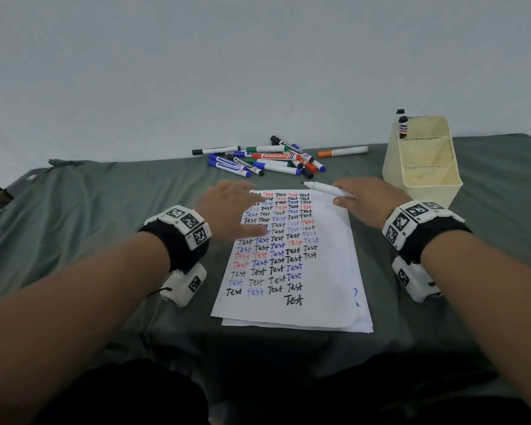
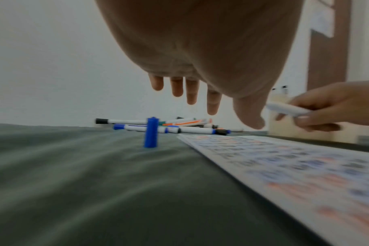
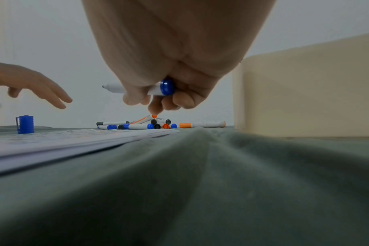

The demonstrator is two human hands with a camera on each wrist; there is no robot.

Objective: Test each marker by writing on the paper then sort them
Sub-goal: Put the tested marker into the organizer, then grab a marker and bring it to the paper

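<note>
Now my right hand (image 1: 369, 201) grips an uncapped white blue-ended marker (image 1: 325, 188) over white paper (image 1: 334, 271) reading "Test", my left hand (image 1: 231, 210) spread loose, hiding words.

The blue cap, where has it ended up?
The blue cap stands upright on the green cloth, left of the paper, under the open left hand, nearer than the marker pile.
</note>
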